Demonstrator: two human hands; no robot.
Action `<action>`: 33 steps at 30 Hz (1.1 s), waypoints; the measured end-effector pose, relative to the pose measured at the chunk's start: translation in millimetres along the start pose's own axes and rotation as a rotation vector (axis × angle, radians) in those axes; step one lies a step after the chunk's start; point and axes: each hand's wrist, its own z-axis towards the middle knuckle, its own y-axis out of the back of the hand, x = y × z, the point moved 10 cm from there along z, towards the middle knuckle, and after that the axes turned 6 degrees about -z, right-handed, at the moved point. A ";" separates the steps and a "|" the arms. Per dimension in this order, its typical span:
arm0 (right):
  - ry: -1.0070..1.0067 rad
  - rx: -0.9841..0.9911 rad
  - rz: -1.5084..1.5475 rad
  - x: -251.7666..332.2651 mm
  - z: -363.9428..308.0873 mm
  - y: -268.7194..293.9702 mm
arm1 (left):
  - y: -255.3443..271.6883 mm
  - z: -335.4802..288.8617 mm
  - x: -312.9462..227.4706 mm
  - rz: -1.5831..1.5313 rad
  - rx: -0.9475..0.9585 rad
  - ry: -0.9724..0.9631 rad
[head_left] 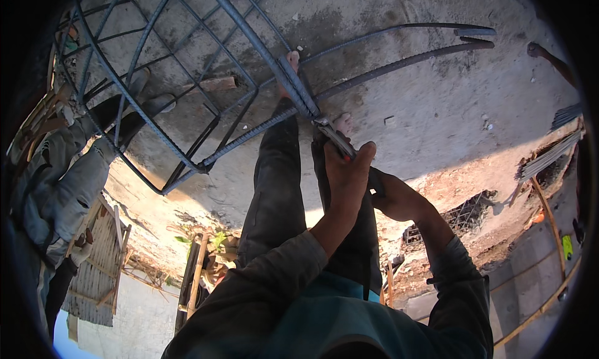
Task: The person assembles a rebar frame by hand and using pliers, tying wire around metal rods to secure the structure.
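The left hand point(347, 175) is closed around a pair of metal pincers point(335, 138), whose head is at the lower end of a thick steel bar point(284, 75) in the rebar cage point(203, 167). The right hand point(399, 198) curls just beside the left; whether it grips anything cannot be told. Curved ribbed rods point(399, 65) extend rightward above the concrete floor point(430, 115), and another person point(72, 178) is near the cage's left side.
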 end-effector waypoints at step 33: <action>0.367 -0.293 0.056 -53.6 105.1 -49.3 | 33.4 45.0 2.3 0.334 -0.132 -0.322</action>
